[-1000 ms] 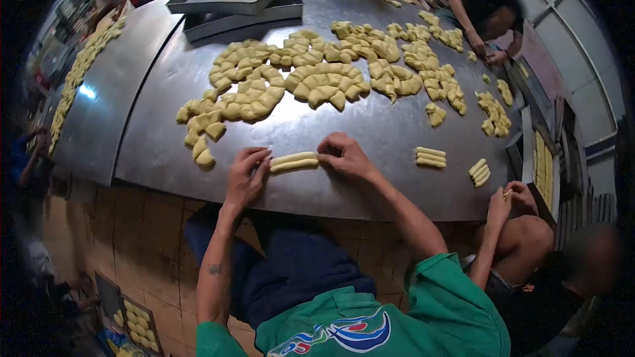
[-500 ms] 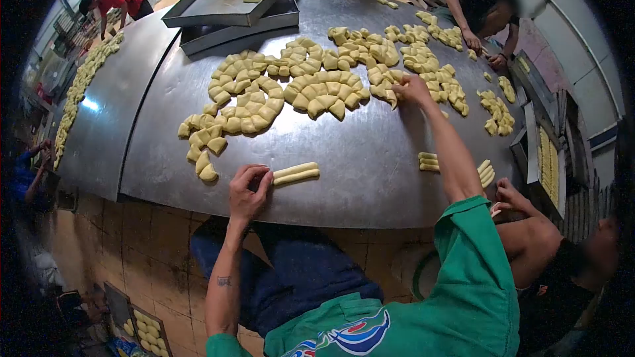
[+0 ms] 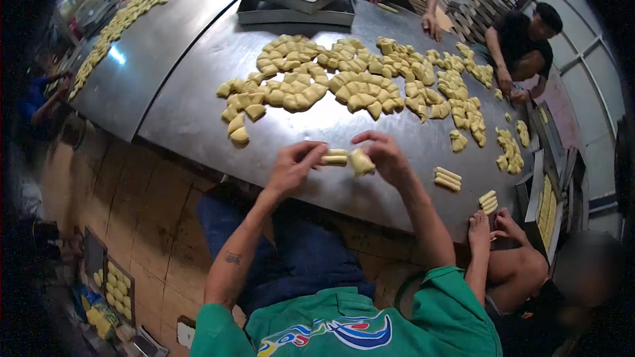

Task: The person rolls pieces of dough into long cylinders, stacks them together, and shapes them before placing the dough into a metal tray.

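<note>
Left hand (image 3: 291,167) is pinching the near end of the rolled dough sticks (image 3: 335,157), steadying them on the steel surface (image 3: 198,112) near its front edge. Right hand (image 3: 385,154) is gripping a dough lump (image 3: 361,162) between fingertips, holding it just beside the sticks, apparently to line it up with them. Cut dough pieces (image 3: 357,89) are lying heaped beyond, within reach. Finished sticks (image 3: 448,179) are resting farther right.

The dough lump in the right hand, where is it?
In the head view the dough lump sits mid-frame in the right hand, beside the rolled sticks by the left hand.
</note>
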Motion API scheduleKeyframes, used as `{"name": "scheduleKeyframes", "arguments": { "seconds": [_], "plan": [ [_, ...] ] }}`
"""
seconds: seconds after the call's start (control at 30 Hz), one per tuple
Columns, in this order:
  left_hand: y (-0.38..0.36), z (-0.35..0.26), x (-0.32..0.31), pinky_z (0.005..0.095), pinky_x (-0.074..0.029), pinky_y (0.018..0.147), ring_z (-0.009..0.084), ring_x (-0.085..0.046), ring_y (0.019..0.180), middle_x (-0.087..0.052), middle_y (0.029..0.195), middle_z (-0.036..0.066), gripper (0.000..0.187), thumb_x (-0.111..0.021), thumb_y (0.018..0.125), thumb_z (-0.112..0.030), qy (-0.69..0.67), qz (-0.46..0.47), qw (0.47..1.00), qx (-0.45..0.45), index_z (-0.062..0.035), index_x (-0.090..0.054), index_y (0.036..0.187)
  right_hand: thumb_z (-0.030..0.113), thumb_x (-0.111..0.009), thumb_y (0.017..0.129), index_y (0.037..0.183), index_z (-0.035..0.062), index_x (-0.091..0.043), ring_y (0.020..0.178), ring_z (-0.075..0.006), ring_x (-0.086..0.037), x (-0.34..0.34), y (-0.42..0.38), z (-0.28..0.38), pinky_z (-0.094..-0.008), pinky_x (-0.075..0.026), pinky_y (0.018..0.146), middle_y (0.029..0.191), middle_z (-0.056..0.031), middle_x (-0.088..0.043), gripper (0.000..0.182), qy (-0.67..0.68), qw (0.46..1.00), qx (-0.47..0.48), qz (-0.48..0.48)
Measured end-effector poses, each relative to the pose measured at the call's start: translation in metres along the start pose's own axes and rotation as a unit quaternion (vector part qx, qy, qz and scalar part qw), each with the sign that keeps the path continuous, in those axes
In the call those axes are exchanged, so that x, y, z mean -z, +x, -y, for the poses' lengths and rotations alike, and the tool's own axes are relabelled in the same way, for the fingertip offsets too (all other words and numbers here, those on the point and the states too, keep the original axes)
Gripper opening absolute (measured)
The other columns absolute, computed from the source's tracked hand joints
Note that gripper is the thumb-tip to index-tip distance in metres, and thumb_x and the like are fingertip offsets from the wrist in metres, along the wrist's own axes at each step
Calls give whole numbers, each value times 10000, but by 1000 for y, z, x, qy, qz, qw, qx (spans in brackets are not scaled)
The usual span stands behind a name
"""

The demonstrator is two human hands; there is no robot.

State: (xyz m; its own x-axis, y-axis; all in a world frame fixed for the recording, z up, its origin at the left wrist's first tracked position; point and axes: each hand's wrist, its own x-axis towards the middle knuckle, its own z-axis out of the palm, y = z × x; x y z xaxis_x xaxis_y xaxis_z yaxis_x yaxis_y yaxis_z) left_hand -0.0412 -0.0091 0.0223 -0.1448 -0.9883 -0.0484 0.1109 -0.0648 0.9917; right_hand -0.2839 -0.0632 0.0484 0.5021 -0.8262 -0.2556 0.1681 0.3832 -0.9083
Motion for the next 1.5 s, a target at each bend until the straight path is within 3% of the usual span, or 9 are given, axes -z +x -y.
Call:
{"name": "scheduleKeyframes", "arguments": {
  "seconds": [0.07,0.2,0.53,0.7,0.77,0.9,1.17,1.43,1.5],
  "plan": [
    [-14,-12,-8,240,-532,736,104,-653,824,-696,976,66,344,-632,955,-268,-62,97,990,76,15,-655,1149,152,-585,888,1097,-17,-607,620,-124,-609,-36,-1,-4,-230,-494,545,776,-67,-628,269,-13,996,-75,46],
    [-43,-16,9,249,-555,657,129,-662,742,-687,908,93,323,-659,937,-242,-146,-60,983,98,42,-656,1090,174,-631,911,1113,-11,-595,689,-135,-643,-66,0,-27,-225,-502,561,834,-85,-653,276,111,993,-11,47],
    [-73,3,6,236,-517,640,101,-626,741,-668,878,41,247,-695,905,-158,44,-157,984,-74,23,-681,1073,118,-623,946,1107,-15,-626,807,-139,-637,-103,-13,-78,-255,-519,683,990,-85,-672,209,-117,987,74,-78],
    [-74,3,19,242,-510,664,108,-627,766,-673,902,31,251,-721,885,-186,155,-80,982,-76,2,-707,1050,98,-668,909,993,17,-687,776,-96,-623,-107,-27,-78,-234,-494,676,966,-37,-661,118,-100,978,151,-105],
    [-74,-8,18,248,-513,690,112,-638,786,-698,934,43,238,-729,875,-193,-11,-48,990,128,-4,-723,1020,88,-685,883,892,0,-700,769,-122,-625,-110,-34,-71,-258,-495,663,977,-48,-652,89,-62,981,146,-111],
    [-71,-3,21,257,-518,699,109,-646,789,-714,922,61,241,-741,863,-196,-74,54,987,130,-7,-733,1012,86,-697,863,871,-20,-687,751,-135,-626,-87,-36,-77,-277,-488,658,892,-60,-661,107,-247,952,172,-64],
    [-42,2,14,263,-518,605,108,-618,631,-696,719,60,219,-771,805,-166,108,57,981,148,29,-746,903,181,-680,904,851,-25,-704,686,-77,-595,-71,-31,-50,-235,-470,630,782,-42,-666,215,-287,955,-71,-21],
    [-23,10,16,355,-522,622,253,-664,613,-694,691,148,257,-826,683,-294,331,33,936,117,-67,-765,786,227,-798,788,760,-38,-682,616,-123,-615,-68,-5,-64,-300,-476,549,649,-45,-656,291,-355,929,-81,-71],
    [-28,7,11,407,-486,714,303,-660,745,-685,738,140,313,-835,659,-374,475,-1,878,64,-87,-731,727,210,-776,804,723,-25,-664,583,-134,-618,-72,-11,-70,-317,-478,532,639,-47,-652,273,-576,807,81,-97]
  ]
}}
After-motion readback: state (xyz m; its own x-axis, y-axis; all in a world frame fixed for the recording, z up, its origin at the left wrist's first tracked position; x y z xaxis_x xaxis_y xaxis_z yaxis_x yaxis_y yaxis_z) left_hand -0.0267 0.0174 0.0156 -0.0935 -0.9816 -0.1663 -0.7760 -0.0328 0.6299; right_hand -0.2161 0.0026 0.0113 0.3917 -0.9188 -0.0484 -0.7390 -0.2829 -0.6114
